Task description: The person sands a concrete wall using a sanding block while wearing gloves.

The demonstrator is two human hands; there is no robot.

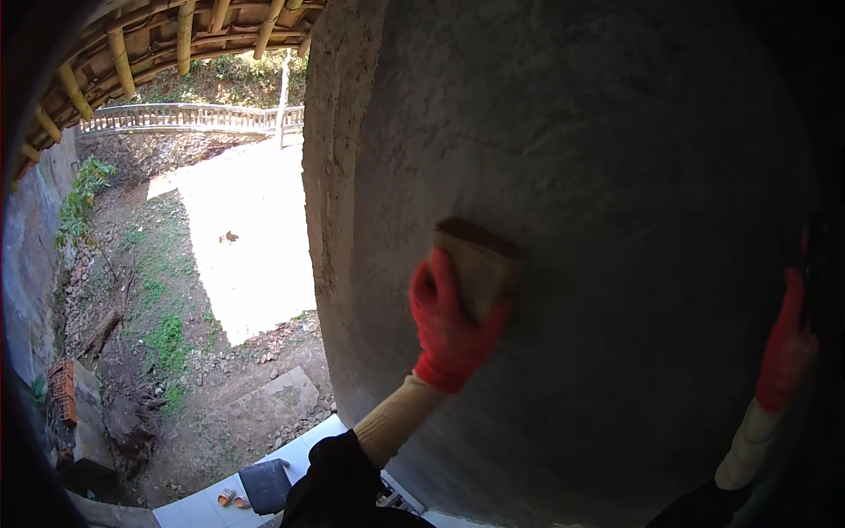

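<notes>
A grey rendered wall, rough and streaked, fills the middle and right. My left hand, in a red glove with a beige cuff, grips a brown rectangular block that looks like a sponge. The block lies against the wall's surface, its fingers-side partly covered by the glove. Far to the right, my right hand, also red-gloved, is raised beside the dark rim of the picture. One digit points upward; the rest of its fingers and anything in them are lost in shadow.
The wall ends at a rough vertical edge on the left. Beyond it lies a lower yard with a sunlit patch and a balustrade. White tiles below carry a dark container. Roof tiles and poles overhang the upper left.
</notes>
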